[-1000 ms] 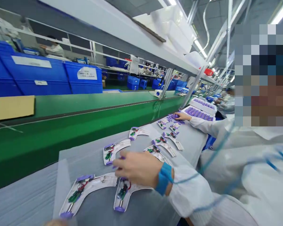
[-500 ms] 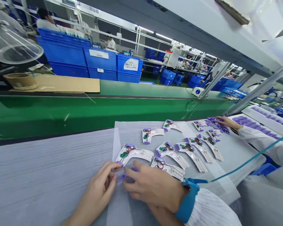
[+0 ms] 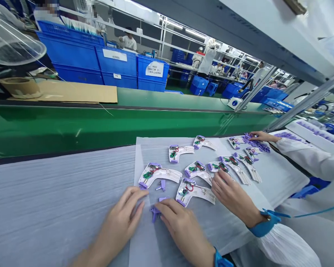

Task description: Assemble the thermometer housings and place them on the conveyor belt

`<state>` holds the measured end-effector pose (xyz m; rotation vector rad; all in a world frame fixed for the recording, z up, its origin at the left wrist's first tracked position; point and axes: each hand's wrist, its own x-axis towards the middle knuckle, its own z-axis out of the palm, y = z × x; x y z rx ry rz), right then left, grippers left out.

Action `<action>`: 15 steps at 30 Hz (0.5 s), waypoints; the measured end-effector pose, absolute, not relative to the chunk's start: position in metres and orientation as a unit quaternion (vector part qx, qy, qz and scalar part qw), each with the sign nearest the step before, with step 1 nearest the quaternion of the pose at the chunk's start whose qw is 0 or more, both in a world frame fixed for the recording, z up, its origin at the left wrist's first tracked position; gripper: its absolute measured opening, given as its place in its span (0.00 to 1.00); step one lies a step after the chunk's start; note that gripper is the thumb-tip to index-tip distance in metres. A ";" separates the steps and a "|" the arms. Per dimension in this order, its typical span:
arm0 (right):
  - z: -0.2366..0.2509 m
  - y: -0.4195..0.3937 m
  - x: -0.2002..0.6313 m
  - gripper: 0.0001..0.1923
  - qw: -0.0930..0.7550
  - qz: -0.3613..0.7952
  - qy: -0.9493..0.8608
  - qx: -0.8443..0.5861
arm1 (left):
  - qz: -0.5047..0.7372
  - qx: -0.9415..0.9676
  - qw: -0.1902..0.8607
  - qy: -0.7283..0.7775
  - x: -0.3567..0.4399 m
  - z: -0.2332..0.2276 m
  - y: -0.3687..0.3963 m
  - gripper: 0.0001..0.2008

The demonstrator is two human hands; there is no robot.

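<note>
My left hand (image 3: 121, 217) rests with thumb and fingers apart, its fingertips just below the purple-capped end of a white curved handle shell (image 3: 169, 174) fitted with wires and a green board. Nothing shows between those fingers. My right hand (image 3: 185, 231), in a blue wrist strap, has its thumb and fingertips closed on a small purple plastic piece (image 3: 155, 214). Another purple piece (image 3: 163, 199) lies partly behind its fingers. A loose purple piece (image 3: 161, 185) sits between the two nearest shells. A second shell (image 3: 195, 191) is just beyond my right hand.
A co-worker's hand (image 3: 235, 196) reaches over the shells from the right, and their other hand (image 3: 264, 136) is at a pile of purple pieces (image 3: 257, 144). Several more shells lie on the foam sheet (image 3: 72, 200). A green ledge (image 3: 183, 118) runs behind.
The co-worker's strapped hand has moved right, off the purple pieces, uncovering my right hand. A loose purple piece now shows beside the nearest shell. My left hand has opened slightly.
</note>
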<state>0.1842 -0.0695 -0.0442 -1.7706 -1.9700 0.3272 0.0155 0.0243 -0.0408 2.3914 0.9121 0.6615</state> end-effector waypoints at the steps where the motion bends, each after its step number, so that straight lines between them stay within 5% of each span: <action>1: -0.045 -0.066 0.183 0.21 0.221 0.119 -0.725 -0.642 | 0.224 0.893 0.227 0.317 0.017 -0.041 0.020 0.11; 7: -0.043 -0.068 0.196 0.16 0.270 0.165 -0.681 -0.660 | 0.134 0.938 0.182 0.262 0.031 -0.050 0.004 0.12; 15: -0.057 -0.067 0.188 0.08 0.291 0.091 -0.704 -0.641 | 0.222 0.962 0.059 0.148 0.016 -0.058 0.018 0.14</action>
